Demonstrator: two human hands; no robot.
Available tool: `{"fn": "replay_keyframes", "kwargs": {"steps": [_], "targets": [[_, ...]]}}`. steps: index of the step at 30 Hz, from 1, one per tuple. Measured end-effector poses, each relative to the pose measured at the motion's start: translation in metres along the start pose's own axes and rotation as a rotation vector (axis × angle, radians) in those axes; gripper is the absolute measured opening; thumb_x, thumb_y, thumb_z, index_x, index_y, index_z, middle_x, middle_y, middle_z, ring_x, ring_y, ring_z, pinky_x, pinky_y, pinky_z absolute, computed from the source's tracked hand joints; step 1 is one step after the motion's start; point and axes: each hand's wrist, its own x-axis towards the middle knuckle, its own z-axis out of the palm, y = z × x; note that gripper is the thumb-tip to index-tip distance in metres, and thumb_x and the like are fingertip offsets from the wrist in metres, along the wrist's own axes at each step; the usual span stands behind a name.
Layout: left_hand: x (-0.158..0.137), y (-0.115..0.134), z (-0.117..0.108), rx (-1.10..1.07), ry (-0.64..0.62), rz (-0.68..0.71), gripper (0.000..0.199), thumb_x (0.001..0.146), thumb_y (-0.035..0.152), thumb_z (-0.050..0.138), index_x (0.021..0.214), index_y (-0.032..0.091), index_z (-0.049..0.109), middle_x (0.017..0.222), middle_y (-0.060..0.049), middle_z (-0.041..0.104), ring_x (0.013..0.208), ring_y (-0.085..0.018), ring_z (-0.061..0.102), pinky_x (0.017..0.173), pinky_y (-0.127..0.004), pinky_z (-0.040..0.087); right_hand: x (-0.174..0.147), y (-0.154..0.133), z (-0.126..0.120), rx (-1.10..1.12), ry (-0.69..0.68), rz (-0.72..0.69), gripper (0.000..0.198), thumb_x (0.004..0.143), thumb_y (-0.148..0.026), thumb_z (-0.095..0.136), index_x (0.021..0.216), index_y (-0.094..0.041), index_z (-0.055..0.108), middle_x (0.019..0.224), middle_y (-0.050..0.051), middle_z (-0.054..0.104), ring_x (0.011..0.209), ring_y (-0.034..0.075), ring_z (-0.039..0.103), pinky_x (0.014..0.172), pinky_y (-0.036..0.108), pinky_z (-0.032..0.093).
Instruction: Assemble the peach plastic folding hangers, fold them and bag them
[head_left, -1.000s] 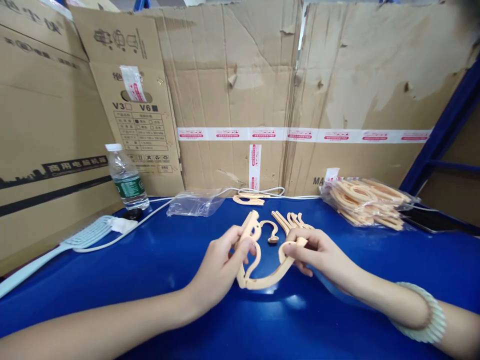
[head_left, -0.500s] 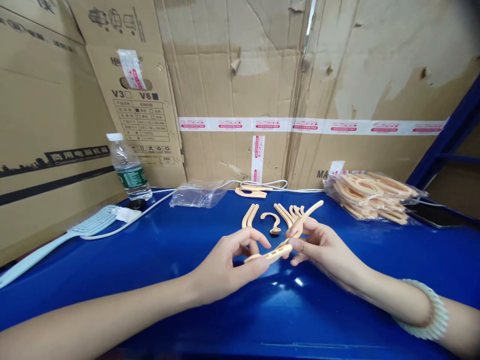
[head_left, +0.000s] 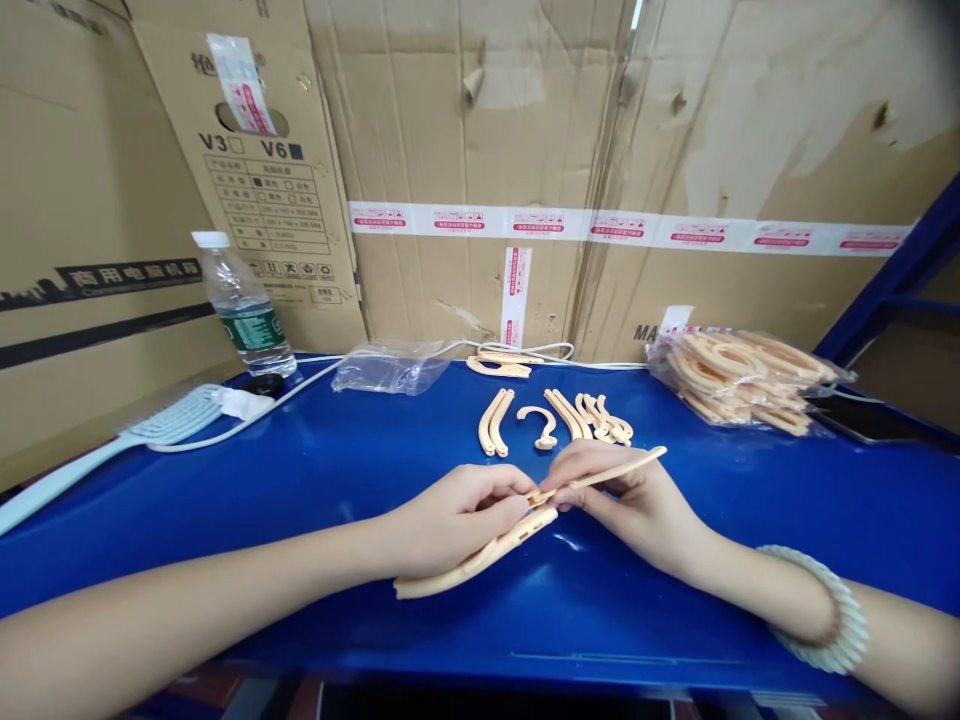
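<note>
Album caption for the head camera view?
Left hand and right hand hold curved tan pieces over a blue table.

On the black band [head_left: 135, 273] of the cardboard box at the left [head_left: 97, 210], we read 商用电脑机箱; the smaller line beneath is too blurred. On the far-left carton [head_left: 262, 190] we make out "V3" beside a hollow square and "V6" beside a filled one, above a specification table [head_left: 266, 205] mostly too small to read. "MA" shows on the far-right cardboard [head_left: 735, 150]. We cannot read the red-printed tape [head_left: 502, 222] or green bottle label [head_left: 253, 328].
</note>
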Motion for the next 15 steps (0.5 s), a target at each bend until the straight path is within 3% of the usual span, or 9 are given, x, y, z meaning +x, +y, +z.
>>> {"fn": "replay_keyframes", "kwargs": {"steps": [4, 9, 12, 15], "targets": [[-0.004, 0.0022, 0.0023, 0.232, 0.042, 0.111, 0.03, 0.099, 0.031, 0.037, 0.086, 0.018, 0.061, 0.07, 0.003, 0.054, 0.063, -0.011, 0.047, 0.061, -0.023, 0.034, -0.0011, -0.0005, -0.0033, -0.137, -0.056, -0.195, 0.021, 0.094, -0.011, 0.051, 0.099, -0.02, 0.069, 0.088, 0.006, 0.071, 0.081, 0.017, 0.066, 0.074, 0.031, 0.053], [-0.003, -0.0005, 0.0045, 0.358, 0.042, 0.166, 0.032, 0.101, 0.028, 0.035, 0.082, 0.017, 0.058, 0.064, 0.004, 0.05, 0.058, -0.011, 0.046, 0.058, -0.023, 0.032, -0.0044, -0.0001, -0.0072, -0.367, -0.155, -0.372, 0.029, 0.096, -0.008, 0.041, 0.107, -0.018, 0.066, 0.092, 0.008, 0.069, 0.081, 0.017, 0.065, 0.068, 0.03, 0.051], [-0.0025, -0.0028, 0.0046, 0.396, 0.035, 0.203, 0.031, 0.1, 0.025, 0.035, 0.087, 0.016, 0.06, 0.066, 0.003, 0.052, 0.059, -0.011, 0.048, 0.059, -0.022, 0.033, -0.0038, -0.0018, -0.0092, -0.5, -0.217, -0.469, 0.029, 0.099, -0.013, 0.037, 0.105, -0.015, 0.065, 0.089, 0.01, 0.068, 0.077, 0.018, 0.064, 0.065, 0.03, 0.051], [-0.0033, -0.0021, 0.0033, 0.397, 0.03, 0.215, 0.03, 0.1, 0.024, 0.035, 0.088, 0.015, 0.061, 0.066, 0.003, 0.052, 0.059, -0.01, 0.048, 0.06, -0.022, 0.033, -0.0008, -0.0064, -0.0091, -0.605, -0.162, -0.603, 0.023, 0.099, -0.012, 0.042, 0.097, -0.013, 0.065, 0.082, 0.009, 0.069, 0.074, 0.017, 0.065, 0.062, 0.029, 0.053]]}}
